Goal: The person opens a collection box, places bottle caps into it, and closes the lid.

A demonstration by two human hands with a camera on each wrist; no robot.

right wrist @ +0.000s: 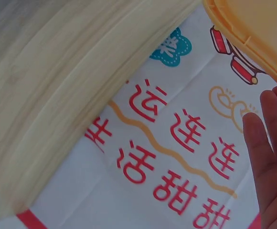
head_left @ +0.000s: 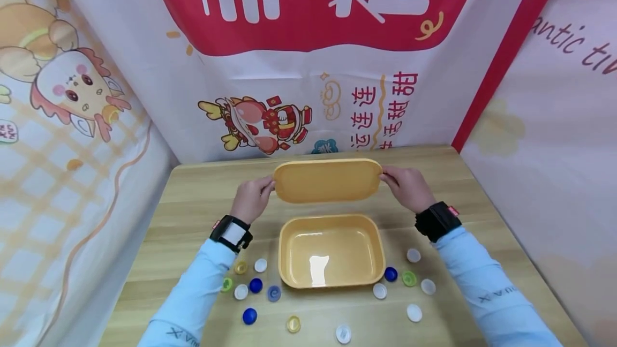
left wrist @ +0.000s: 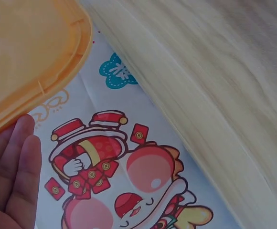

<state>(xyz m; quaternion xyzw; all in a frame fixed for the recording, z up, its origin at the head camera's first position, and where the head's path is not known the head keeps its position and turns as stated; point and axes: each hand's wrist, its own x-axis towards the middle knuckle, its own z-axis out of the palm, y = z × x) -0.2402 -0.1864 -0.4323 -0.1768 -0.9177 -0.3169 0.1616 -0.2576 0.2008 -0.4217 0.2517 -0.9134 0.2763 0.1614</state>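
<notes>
A yellow-orange plastic lid (head_left: 328, 181) is held up, tilted, behind its open box. My left hand (head_left: 253, 200) pinches the lid's left end, and my right hand (head_left: 408, 188) pinches the right end. In the left wrist view the lid's rim (left wrist: 83, 36) shows above the left fingers (left wrist: 21, 167). The right wrist view has the lid's corner (right wrist: 253, 38) at top right, over the right fingers (right wrist: 265, 157). Below the lid, the matching rectangular box (head_left: 332, 250) stands on the table with nothing visible inside.
Several bottle caps lie around the box on the wooden table (head_left: 193, 218): a blue cap (head_left: 249, 316), a white cap (head_left: 414, 312), a green cap (head_left: 409, 278) and a yellow cap (head_left: 293, 324) among them. A printed cloth (head_left: 270, 68) hangs behind the table's back edge.
</notes>
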